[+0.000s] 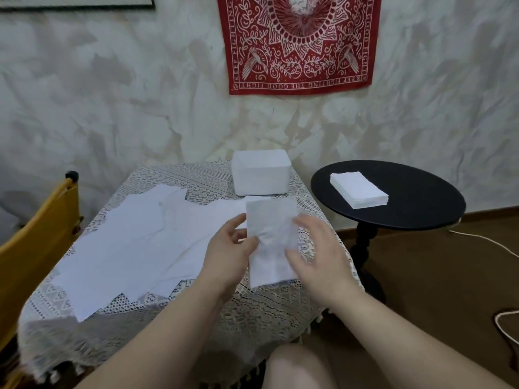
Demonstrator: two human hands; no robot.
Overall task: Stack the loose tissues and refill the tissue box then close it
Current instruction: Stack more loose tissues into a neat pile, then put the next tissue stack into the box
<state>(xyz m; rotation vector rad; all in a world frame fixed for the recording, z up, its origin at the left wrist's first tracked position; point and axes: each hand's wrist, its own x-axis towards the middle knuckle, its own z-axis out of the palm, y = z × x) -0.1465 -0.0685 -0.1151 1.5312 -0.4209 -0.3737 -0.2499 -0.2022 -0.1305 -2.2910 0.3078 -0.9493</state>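
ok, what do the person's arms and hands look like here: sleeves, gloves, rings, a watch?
Both forearms are bare right up to the bottom edge of the frame; no sleeve or cuff is in view. The left hand and right hand wear no gloves, and no ring, watch or bracelet is visible on them. The right hand is motion-blurred, so fine detail on its fingers can't be told. A bare knee shows below.

Under the hands (280, 248) a thin, soft, crinkled paper tissue (271, 240) lies on an openwork lace cloth (252, 313) covering the counter, with matt white paper sheets (134, 242) to their left, a smooth matt white box (261, 176) beyond, and a matt black round table (421, 203) to the right.
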